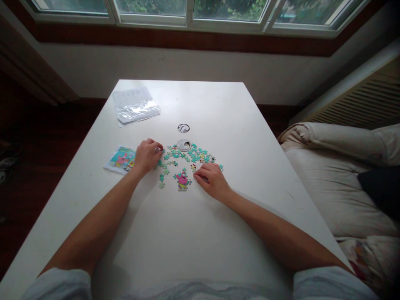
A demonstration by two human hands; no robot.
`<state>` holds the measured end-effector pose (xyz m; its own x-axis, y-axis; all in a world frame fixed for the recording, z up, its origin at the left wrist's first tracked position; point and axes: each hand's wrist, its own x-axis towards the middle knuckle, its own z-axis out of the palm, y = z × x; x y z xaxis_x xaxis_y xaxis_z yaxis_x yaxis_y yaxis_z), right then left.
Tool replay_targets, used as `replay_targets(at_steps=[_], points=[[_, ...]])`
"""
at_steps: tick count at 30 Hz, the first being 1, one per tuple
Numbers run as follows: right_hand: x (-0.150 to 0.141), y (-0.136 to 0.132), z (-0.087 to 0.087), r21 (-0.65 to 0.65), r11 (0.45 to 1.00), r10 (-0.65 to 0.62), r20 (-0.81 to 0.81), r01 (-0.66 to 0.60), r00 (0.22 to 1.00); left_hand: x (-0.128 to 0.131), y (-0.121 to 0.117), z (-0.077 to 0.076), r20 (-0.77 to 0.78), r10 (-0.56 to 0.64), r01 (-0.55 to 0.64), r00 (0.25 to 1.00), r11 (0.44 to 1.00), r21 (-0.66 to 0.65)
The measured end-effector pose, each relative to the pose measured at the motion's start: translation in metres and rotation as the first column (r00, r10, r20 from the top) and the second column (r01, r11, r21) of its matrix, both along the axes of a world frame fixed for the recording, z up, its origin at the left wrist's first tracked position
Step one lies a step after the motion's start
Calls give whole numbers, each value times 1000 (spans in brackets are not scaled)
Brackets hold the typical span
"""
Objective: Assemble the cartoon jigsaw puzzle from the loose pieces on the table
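Observation:
A small joined section of a jigsaw puzzle (182,181), with a pink cartoon figure on it, lies on the white table in front of me. Just right of it is my right hand (213,180), fingers curled and thumb tucked in close. Loose teal puzzle pieces (196,155) spread in an arc beyond the section, some with yellow or dark print. At the arc's left end my left hand (146,156) rests low, its fingers bent together near the pieces. Whatever is between the fingertips of either hand is too small to make out.
A picture packet (121,159) with cartoon figures lies left of my left hand. Clear plastic bags (136,105) sit at the table's far left. A round metal can lid (184,145) and an oval shiny piece (183,128) lie beyond the pieces. A sofa (331,187) stands on the right.

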<state>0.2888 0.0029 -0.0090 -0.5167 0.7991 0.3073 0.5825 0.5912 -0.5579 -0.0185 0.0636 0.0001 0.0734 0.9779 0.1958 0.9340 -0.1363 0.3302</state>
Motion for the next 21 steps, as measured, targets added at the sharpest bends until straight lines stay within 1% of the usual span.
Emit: replay_targets(at_steps=[4, 6, 13, 17, 20, 21], points=[[0, 0, 0, -5, 1000, -3, 10, 3, 1000, -4, 4, 0, 61, -66, 70, 996, 996, -56], [0, 0, -1, -10, 1000, -2, 10, 2, 1000, -4, 5, 1, 89, -76, 82, 993, 994, -72], [0, 0, -1, -15, 1000, -2, 4, 2, 1000, -2, -1, 5, 200, -20, 40, 980, 995, -94], [0, 0, -1, -12, 1000, -5, -3, 5, 1000, 6, -6, 6, 283, -7, 35, 959, 995, -97], [0, 0, -1, -8, 1000, -9, -28, 9, 1000, 20, -13, 5, 383, -25, 67, 923, 993, -97], [0, 0, 0, -5, 1000, -13, -42, 12, 999, 26, -17, 4, 493, -29, 91, 870, 991, -102]])
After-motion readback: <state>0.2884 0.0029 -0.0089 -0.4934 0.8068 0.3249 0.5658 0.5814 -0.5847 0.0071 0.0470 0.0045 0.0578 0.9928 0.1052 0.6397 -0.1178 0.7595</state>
